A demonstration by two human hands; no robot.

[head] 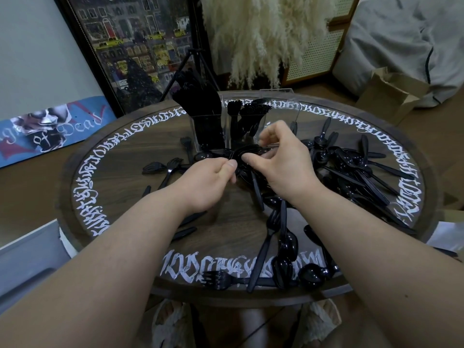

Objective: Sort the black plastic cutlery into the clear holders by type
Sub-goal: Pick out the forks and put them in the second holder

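Both hands meet over the middle of the round table [120, 172], just in front of the clear holders [227, 136]. My left hand [211, 182] and my right hand [281, 162] together grip a stacked bundle of black forks [241, 154] held sideways. The left holder compartment is packed with black knives [200, 101]; the compartment beside it holds forks [251, 109]. Loose forks [160, 168] lie left of my hands. A pile of spoons and knives [356, 169] covers the table's right side, and more cutlery [283, 249] lies near the front edge.
The brown table carries a white lettered ring. Behind it stand a framed picture [140, 46], a tripod [198, 59] and pampas grass [266, 38]. A cardboard box [391, 94] sits at the back right, a skateboard deck [50, 126] on the left.
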